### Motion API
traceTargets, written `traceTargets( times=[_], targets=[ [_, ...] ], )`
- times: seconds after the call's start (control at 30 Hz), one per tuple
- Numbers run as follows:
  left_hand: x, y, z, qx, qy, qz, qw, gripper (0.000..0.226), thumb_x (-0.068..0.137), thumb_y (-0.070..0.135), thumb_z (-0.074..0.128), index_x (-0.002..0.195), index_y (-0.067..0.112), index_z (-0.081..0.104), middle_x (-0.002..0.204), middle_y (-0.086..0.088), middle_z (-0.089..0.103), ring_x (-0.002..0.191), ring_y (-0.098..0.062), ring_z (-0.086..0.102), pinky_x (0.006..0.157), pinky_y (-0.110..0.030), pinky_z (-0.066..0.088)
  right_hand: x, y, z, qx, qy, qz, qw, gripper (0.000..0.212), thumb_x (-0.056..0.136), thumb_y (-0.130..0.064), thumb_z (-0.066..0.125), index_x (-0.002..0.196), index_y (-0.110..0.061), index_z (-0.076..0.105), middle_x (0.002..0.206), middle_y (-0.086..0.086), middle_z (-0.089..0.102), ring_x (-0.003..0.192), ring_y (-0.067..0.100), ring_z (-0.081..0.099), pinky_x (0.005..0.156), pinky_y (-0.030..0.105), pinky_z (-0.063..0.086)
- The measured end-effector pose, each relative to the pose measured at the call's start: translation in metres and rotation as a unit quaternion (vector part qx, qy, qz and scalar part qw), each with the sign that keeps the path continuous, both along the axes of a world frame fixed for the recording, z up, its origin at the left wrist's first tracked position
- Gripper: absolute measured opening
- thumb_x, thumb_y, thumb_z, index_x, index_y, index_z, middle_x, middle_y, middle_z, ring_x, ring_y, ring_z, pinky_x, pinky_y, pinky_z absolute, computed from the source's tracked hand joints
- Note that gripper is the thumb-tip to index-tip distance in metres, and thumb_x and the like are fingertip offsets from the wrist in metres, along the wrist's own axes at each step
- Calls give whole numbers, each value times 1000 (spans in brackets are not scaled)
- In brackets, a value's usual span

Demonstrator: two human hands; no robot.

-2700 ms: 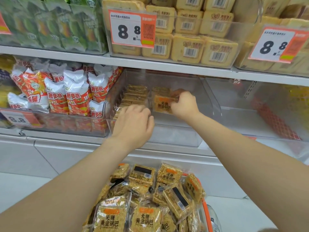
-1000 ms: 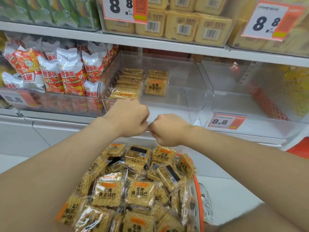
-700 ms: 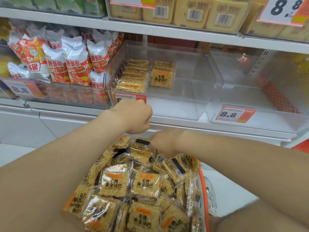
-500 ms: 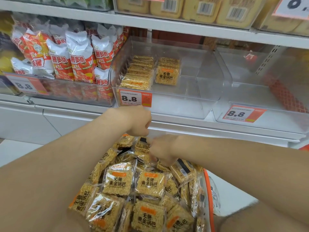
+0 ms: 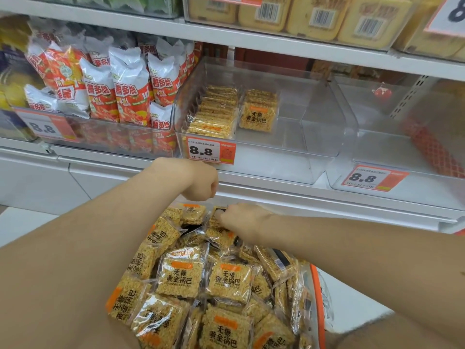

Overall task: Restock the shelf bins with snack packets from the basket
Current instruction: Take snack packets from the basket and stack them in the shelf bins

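Orange-rimmed basket (image 5: 318,298) heaped with rice-crust packets (image 5: 181,275): right hand (image 5: 242,220) pinches one packet (image 5: 213,219) at the basket's far end, presumably for the part-filled clear bin (image 5: 314,137) above it; left hand (image 5: 201,182) hovers fisted, empty.

Golden snack packets (image 5: 227,280) are marked with orange bands and black characters; the basket rim (image 5: 317,306) is coloured orange.

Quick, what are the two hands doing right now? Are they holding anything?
Left hand: closed in a fist, nothing seen in it.
Right hand: fingers pinching a snack packet.
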State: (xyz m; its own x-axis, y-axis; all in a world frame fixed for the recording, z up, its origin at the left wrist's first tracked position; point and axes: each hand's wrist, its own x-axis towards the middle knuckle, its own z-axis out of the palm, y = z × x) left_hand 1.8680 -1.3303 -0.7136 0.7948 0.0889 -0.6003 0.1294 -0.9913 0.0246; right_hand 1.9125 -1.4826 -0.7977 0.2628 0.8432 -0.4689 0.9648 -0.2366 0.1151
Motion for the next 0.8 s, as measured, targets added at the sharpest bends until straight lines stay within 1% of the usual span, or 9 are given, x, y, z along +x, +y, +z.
traceTargets(
  times=[0.07,0.17,0.23,0.3,0.43,0.53,0.63,0.7,0.8],
  targets=[
    [-2,1,2,-8,-4,8,1000,49,102,5,45,140,28,64,143,2,57,130,-23,56,103,-35,47,5,1,7,35,-1,-14,999,43,90,8,65,126,-10,54,77,1,39,77,27,53,60,39,49],
    [-5,5,0,-28,4,19,999,48,100,6,49,136,33,66,128,6,62,116,-17,63,100,-36,53,10,-3,18,89,-12,-35,995,25,89,5,62,103,-15,55,78,1,48,77,28,55,60,39,50],
    [-7,5,0,-48,5,19,999,42,101,13,56,137,33,65,123,8,66,108,-13,67,97,-34,55,13,-7,25,107,3,-66,992,22,88,4,61,96,-16,56,86,4,57,78,27,57,63,38,52],
    [-8,4,2,-49,-3,6,999,46,100,22,66,145,30,59,135,6,64,118,-16,64,103,-36,53,16,-10,30,133,19,-94,986,25,85,4,63,84,-20,55,83,-1,58,76,23,58,61,35,48],
    [-14,5,3,-58,-15,10,998,81,90,36,83,158,28,40,157,3,47,139,-22,51,115,-42,45,24,-13,49,209,105,-153,960,32,77,6,63,67,-24,58,70,-8,63,71,12,61,61,25,48],
    [-15,2,5,-59,-35,2,998,65,92,36,81,148,26,50,143,2,53,125,-21,55,103,-39,47,27,-19,66,258,203,-197,924,33,77,7,71,65,-23,61,75,-1,73,79,16,73,70,27,58],
    [-15,5,9,-97,-96,11,991,35,97,31,76,128,29,58,119,6,56,103,-18,56,86,-34,47,29,-25,76,305,263,-223,888,30,77,8,72,72,-21,64,69,-3,72,74,10,74,65,24,55],
    [-17,9,12,-189,-128,60,972,29,95,29,79,117,29,61,115,3,62,98,-18,64,77,-34,57,28,-30,83,343,258,-221,876,22,79,1,65,83,-20,65,67,-3,72,63,5,67,66,25,50],
    [-23,9,19,-348,-184,140,909,29,91,27,83,113,22,65,95,-4,77,83,-18,72,69,-34,63,26,-40,95,410,224,-203,860,24,81,-13,64,99,-28,63,72,-4,75,69,6,67,70,29,53]
  ],
)
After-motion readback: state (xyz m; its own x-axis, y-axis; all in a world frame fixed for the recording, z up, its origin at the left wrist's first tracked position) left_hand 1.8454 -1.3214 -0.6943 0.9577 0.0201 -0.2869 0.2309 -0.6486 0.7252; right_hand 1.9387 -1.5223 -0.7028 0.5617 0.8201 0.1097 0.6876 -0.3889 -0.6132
